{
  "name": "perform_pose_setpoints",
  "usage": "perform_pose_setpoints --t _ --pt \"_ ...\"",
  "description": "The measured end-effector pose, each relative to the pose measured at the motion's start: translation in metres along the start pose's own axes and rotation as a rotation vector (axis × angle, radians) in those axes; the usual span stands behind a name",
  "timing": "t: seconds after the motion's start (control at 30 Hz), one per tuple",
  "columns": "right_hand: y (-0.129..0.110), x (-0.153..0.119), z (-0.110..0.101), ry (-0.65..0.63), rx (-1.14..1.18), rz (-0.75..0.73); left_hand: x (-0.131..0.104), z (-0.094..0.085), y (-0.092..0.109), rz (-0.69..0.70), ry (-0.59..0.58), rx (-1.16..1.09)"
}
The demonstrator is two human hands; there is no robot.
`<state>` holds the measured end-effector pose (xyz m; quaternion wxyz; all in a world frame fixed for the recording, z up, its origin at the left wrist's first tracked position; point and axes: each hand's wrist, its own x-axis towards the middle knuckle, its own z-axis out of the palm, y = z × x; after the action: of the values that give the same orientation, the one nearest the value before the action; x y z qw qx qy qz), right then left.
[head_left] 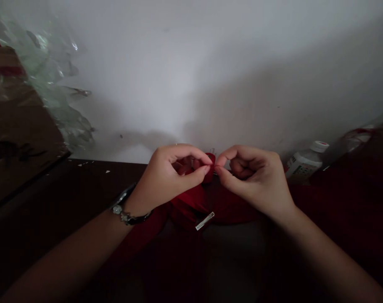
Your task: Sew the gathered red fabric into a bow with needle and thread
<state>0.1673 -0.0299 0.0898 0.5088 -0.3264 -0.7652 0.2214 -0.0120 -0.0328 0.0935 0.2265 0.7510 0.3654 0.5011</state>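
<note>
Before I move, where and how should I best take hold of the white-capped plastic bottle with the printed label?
Probably around the labelled body of the white-capped plastic bottle, below its narrower cap, with your right hand, from the near side: the cap points up, and the pale wall stands behind.

The red cloth [193,198] looks matt. Crinkled plastic film [46,75] shines glossily beside the matt cardboard box [24,122]; the wall [141,71] appears smooth.

On the wrist of my left hand [166,174] I wear a black band [142,219] and a silvery bracelet [125,216] with small flower-like charms [117,209], above a sleeveless forearm [84,248].
</note>
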Motion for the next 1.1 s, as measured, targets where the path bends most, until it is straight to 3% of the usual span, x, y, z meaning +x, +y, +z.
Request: perform_pose_setpoints --t 0.77,0.97,1.1 --pt "-0.0025 0.0023 -0.0021 -0.043 -0.020 0.012 -0.0009 -0.0031 0.0026 -0.009 -0.022 0.065" --pt "-0.0008 0.0009 -0.0020 -0.057 0.029 0.034 -0.0009 -0.0022 0.0027 0.038 0.005 0.066" --pt "0.0022 0.0011 -0.0020 -0.071 0.080 0.038 -0.0006 -0.0020 0.0000 -0.001 0.008 0.070"
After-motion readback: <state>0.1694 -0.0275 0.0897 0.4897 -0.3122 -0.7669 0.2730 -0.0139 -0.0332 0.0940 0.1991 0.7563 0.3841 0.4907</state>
